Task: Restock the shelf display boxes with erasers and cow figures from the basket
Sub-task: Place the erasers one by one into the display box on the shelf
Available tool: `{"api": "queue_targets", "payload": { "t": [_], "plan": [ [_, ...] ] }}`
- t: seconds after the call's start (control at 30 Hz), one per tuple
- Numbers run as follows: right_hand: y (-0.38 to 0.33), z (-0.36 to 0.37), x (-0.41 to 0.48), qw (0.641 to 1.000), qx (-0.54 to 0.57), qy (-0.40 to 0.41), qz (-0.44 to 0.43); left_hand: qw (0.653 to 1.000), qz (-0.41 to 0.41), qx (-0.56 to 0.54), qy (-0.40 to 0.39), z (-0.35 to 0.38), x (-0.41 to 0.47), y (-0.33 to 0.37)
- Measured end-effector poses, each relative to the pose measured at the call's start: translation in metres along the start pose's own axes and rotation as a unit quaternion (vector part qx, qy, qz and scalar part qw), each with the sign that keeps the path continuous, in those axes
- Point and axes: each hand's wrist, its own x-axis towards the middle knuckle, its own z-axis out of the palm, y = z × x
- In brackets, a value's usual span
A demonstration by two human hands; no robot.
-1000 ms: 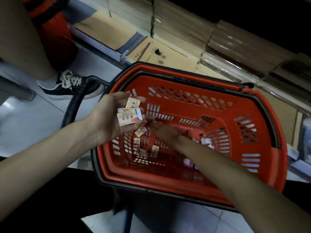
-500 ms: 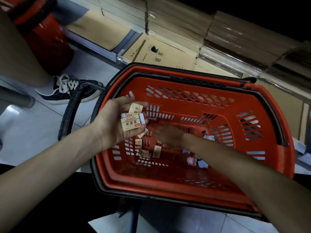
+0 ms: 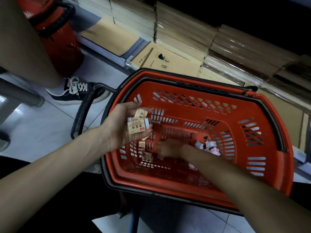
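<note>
Right hand (image 3: 168, 148) has dropped deeper since a second ago and is now at the basket (image 3: 276, 118) floor beside the loose erasers (image 3: 144, 153). It's blurred, so I can't tell its grip. Left hand (image 3: 121, 125) unchanged over the basket's left rim, fingers curled round a stack of erasers (image 3: 137, 126). Cow figures (image 3: 210, 146) untouched inside, at the basket's right end. I read it as still gathering erasers. Basket sits on pale floor tiles (image 3: 42, 132), with wrapped cardboard stacks (image 3: 168, 61) behind it.
</note>
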Motion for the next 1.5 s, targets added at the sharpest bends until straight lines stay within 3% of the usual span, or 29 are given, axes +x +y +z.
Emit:
{"api": "queue_targets", "payload": {
  "t": [0.13,0.2,0.37,0.53,0.63,0.9,1.0,1.23,1.5],
  "plan": [
    [0.006,-0.022,-0.013,0.992,-0.055,-0.085,0.074,1.0,0.0,-0.028,0.012,0.003,0.001,0.0],
    [0.014,-0.04,-0.028,0.989,-0.074,-0.082,0.103,0.999,-0.003,-0.045,0.012,0.006,0.002,0.002],
    [0.039,-0.134,-0.085,0.981,0.001,0.049,0.188,0.998,-0.016,-0.06,-0.024,0.017,-0.002,0.007],
    [0.035,-0.237,-0.146,0.945,0.052,0.142,0.29,0.997,-0.009,-0.048,-0.062,0.039,-0.012,0.006],
    [0.023,-0.285,-0.168,0.923,0.105,0.205,0.307,0.994,0.008,-0.031,-0.105,0.056,-0.021,0.004],
    [0.011,-0.322,-0.191,0.882,0.178,0.289,0.327,0.974,0.13,0.076,-0.167,0.126,-0.063,0.013],
    [0.015,-0.33,-0.211,0.832,0.238,0.355,0.353,0.974,0.162,0.073,-0.143,0.155,-0.072,0.014],
    [0.024,-0.347,-0.271,0.673,0.367,0.517,0.38,0.969,0.198,0.016,-0.147,0.219,-0.077,0.03],
    [0.036,-0.366,-0.346,0.557,0.345,0.626,0.424,0.937,0.288,0.105,-0.167,0.3,-0.095,0.042]
  ]
}}
